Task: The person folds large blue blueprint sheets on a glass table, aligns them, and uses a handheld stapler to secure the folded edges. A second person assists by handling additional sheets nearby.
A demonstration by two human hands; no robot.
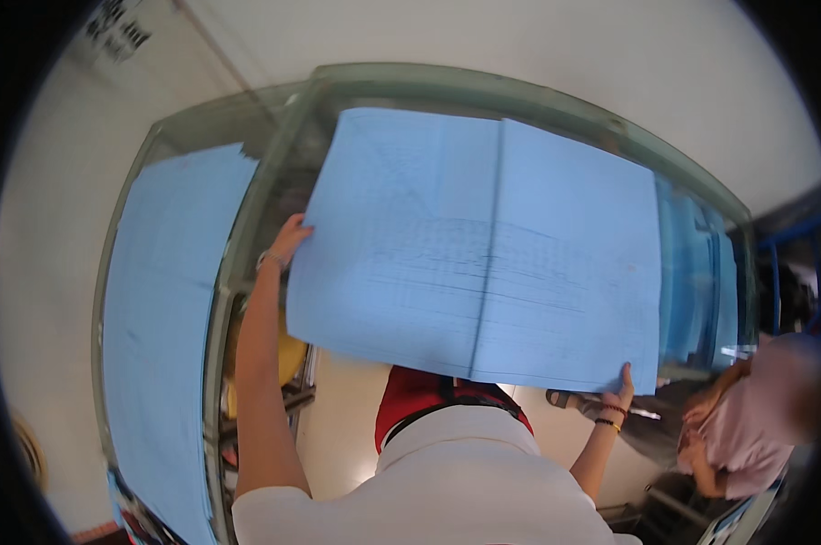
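Note:
A large blue paper sheet (397, 272), with faint printed lines and a dark fold or seam down its middle, spreads in front of me. My left hand (291, 238) grips its left edge, thumb on top. Near the lower right corner, my right hand (618, 396) holds the bottom edge with the thumb over the paper; the other fingers are hidden underneath. Beneath and beyond the sheet lies a glass-topped counter (553, 102). The sheet's near edge reaches past the counter towards my waist.
To the left, a pile of large blue sheets (165, 306) covers a glass surface. More blue sheets (690, 272) lie at the counter's right end. A seated person (730, 422) is close on the right. Behind the counter rises a pale wall (519, 34).

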